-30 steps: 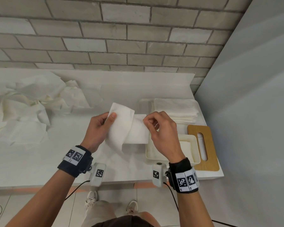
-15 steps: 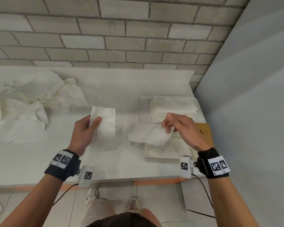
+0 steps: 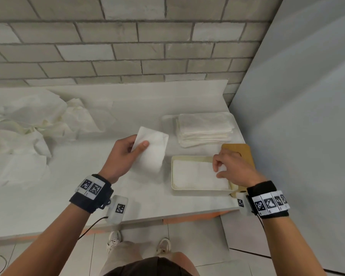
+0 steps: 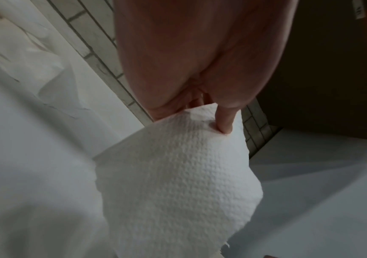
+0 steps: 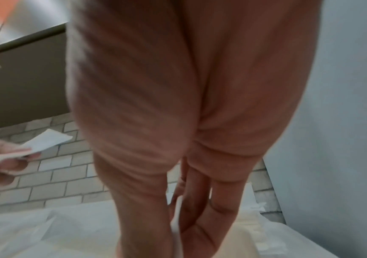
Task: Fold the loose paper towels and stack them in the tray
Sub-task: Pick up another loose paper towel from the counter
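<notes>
Over the counter (image 3: 72,188), the left hand (image 3: 122,156) pinches a folded paper towel (image 3: 152,150) between thumb and fingers, held clear of the surface. Right of it, the right hand (image 3: 233,168) pinches the edge of another towel (image 3: 195,176) lying flat in the tray (image 3: 172,172). Loose towels (image 3: 28,124) heap far left; a folded stack (image 3: 204,129) sits behind the tray.

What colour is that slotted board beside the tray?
The board is light brown, wood-like, and shows best in the head view.
</notes>
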A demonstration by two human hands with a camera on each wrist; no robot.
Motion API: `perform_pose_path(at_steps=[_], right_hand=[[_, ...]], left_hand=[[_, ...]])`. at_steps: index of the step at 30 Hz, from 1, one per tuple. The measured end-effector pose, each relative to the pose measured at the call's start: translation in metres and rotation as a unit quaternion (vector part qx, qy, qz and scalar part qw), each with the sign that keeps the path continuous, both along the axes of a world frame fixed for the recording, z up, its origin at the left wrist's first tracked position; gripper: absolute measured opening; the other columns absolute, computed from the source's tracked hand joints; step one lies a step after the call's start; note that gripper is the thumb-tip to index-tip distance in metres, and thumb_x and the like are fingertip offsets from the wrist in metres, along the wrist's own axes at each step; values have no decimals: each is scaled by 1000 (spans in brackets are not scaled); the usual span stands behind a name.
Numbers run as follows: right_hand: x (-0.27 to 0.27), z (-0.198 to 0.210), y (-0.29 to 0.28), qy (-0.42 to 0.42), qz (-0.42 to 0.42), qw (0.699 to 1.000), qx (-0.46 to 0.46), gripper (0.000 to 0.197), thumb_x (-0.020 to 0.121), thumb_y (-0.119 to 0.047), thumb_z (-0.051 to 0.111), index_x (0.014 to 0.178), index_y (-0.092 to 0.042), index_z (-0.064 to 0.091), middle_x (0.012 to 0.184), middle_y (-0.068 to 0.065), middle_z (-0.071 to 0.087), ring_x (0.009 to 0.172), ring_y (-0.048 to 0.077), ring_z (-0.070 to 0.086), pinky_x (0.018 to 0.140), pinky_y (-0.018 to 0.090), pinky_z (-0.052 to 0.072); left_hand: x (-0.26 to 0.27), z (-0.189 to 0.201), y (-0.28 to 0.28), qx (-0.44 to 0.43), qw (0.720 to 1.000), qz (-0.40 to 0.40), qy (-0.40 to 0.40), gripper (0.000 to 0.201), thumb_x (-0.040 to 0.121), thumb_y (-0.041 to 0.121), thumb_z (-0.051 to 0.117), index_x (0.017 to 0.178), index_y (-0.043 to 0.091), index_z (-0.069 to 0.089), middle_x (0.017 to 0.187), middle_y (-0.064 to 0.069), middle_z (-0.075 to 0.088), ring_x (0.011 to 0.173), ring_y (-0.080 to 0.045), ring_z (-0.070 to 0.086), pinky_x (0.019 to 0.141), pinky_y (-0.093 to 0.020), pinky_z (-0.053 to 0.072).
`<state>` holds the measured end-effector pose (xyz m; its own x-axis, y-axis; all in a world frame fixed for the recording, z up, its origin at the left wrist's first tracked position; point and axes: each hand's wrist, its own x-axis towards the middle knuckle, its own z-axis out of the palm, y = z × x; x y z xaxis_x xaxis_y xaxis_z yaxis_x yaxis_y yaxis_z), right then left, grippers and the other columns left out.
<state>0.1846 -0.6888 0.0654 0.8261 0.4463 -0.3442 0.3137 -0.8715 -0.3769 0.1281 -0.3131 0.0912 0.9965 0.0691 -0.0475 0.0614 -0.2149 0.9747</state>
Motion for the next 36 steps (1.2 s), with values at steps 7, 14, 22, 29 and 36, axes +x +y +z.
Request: perform_pose_path(at_steps=[7, 14, 22, 29, 36], right_hand=[[-6, 17, 15, -53, 7, 997, -55, 19, 98, -23, 78, 99, -31, 60, 118, -8, 54, 114, 17, 58, 95, 36, 50], [-48, 81, 60, -73, -181, 890, 413, 46, 93, -36, 85, 129, -31, 56, 102, -14, 75, 98, 9, 75, 82, 18, 58], [-64, 4, 19, -187, -368, 878, 243, 29, 100, -13, 75, 113, -21, 51, 78, -1, 68, 70, 9, 66, 61, 20, 50], [-58, -48, 25, -198, -258, 946, -9, 36, 105, -15, 65, 135, -7, 47, 89, 12, 70, 76, 34, 71, 59, 38, 51], [-53, -21, 32, -226, -257, 939, -41, 22, 105, -20, 67, 122, -10, 59, 109, 11, 68, 83, 37, 71, 64, 40, 54]], left_hand=[[20, 12, -34, 48, 995, -91, -16, 29, 105, 39, 65, 104, 11, 73, 98, -14, 75, 84, -23, 72, 73, -38, 53], [34, 32, -92, 143, 961, -221, -89, 19, 99, 40, 74, 103, 23, 69, 88, 2, 73, 80, -9, 70, 71, -31, 52], [38, -19, -91, 252, 944, -212, 12, 43, 94, 29, 80, 102, 28, 38, 84, -11, 64, 65, -15, 51, 62, -31, 46], [26, -77, -113, 493, 833, -241, -77, 20, 100, 4, 60, 114, 17, 55, 99, -1, 67, 85, -29, 65, 86, -41, 46], [24, -65, -120, 545, 797, -221, -139, 24, 86, 22, 84, 103, 12, 71, 112, -9, 52, 98, -29, 54, 77, -41, 52]])
